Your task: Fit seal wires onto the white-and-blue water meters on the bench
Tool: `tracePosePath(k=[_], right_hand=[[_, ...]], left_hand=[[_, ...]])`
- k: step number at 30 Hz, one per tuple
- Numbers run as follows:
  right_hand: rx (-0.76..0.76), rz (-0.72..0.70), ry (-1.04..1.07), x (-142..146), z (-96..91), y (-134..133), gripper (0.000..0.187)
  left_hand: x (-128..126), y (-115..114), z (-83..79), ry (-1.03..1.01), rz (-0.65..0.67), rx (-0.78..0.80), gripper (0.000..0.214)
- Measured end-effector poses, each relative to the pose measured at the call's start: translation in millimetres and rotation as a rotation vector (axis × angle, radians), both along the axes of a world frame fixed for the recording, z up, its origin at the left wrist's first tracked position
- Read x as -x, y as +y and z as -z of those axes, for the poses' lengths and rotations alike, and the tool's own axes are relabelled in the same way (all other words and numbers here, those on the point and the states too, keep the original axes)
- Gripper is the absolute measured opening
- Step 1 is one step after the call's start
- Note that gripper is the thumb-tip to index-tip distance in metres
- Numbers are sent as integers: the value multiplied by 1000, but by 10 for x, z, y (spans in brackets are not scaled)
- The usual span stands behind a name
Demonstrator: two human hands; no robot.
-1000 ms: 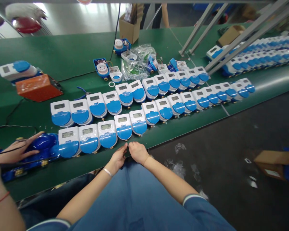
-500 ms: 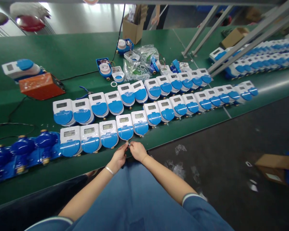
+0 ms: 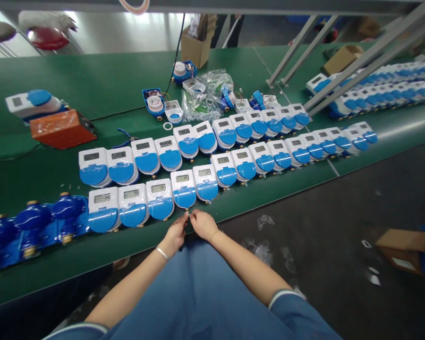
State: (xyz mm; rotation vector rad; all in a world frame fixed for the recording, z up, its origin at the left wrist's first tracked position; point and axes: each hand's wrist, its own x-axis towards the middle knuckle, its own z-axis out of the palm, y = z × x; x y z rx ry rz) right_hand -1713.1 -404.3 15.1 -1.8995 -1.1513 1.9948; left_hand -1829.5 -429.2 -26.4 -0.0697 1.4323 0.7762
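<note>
My left hand (image 3: 174, 233) and my right hand (image 3: 203, 224) meet at the near edge of the green table (image 3: 102, 80). Both are closed in a pinch just below a white and blue water meter (image 3: 183, 188) in the front row. Their fingertips touch at the small brass fitting under that meter; what they pinch is too small to name. The meter stands in a row with several like it, such as the one at its right (image 3: 206, 182). A silver bracelet sits on my left wrist.
Two more rows of white and blue meters (image 3: 233, 130) run back and right. Dark blue meter bodies (image 3: 31, 219) line the left front. An orange box (image 3: 62, 128), opened meters (image 3: 155, 102), plastic bags (image 3: 201, 97), a cardboard box (image 3: 195, 47) and metal frame bars (image 3: 340, 56) stand farther back.
Another person's hand on the dark blue meter bodies at the left has gone from view. My hands stay pinched together under the same meter, barely shifting.
</note>
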Motion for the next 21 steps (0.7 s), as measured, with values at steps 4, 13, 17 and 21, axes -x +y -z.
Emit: tracePosePath(k=[4,13,17,21], right_hand=[[-248,-319,-334,-3,-88,-72,20],[-448,-445,-396,54,-92,-58,22],[-591,-508,-488,21,-13,-58,24],[-631,-486,-515,22,105,-64,31]], left_hand=[[-15,-1,57,26,-24,6,36],[-22,29,73,-3,-8,-76,36],[-29,17,92,12,-31,-64,33],[-46,20,60,28,2,-95,32]])
